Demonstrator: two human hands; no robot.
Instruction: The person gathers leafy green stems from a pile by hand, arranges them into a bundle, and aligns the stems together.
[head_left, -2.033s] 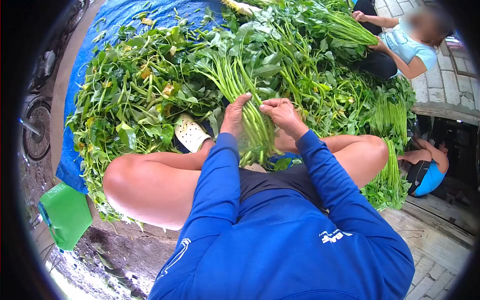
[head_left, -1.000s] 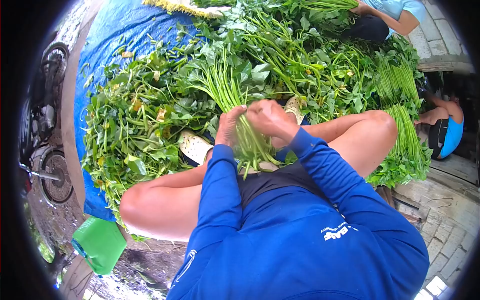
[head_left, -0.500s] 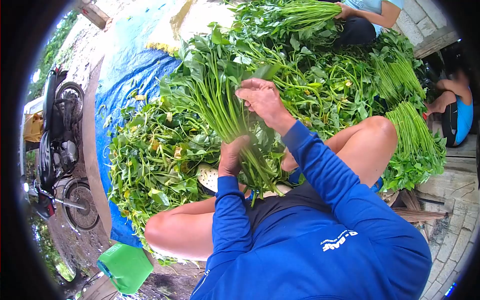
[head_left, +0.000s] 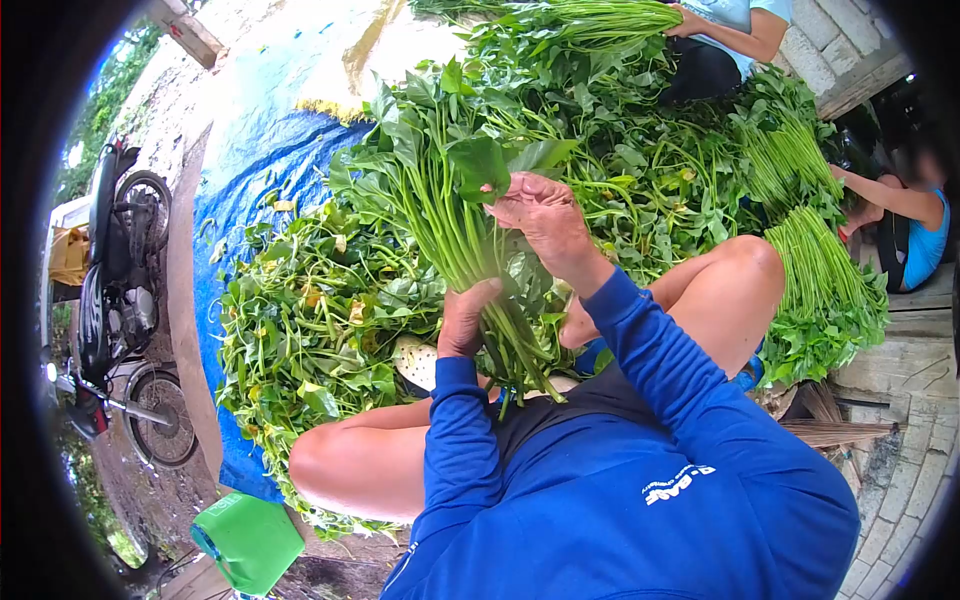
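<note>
My left hand is closed around a thick bunch of long-stemmed leafy greens, gripping it low on the stems. The leafy tops point up and away from me, and the cut ends hang toward my lap. At the right side of the bunch, my right hand has its fingers pinched together at a broad green leaf. Its fingertips are partly hidden there. Loose greens lie heaped around my crossed legs.
A blue tarp lies under the heap. Finished-looking bundles of stems are stacked on the right. Another person's hand holds greens at the top; a second person sits far right. A green container and a motorcycle are on the left.
My right hand has shifted slightly right and down, and a broad leaf now stands out at its fingertips. My left hand keeps its grip. The person far right has stretched an arm toward the bundles.
</note>
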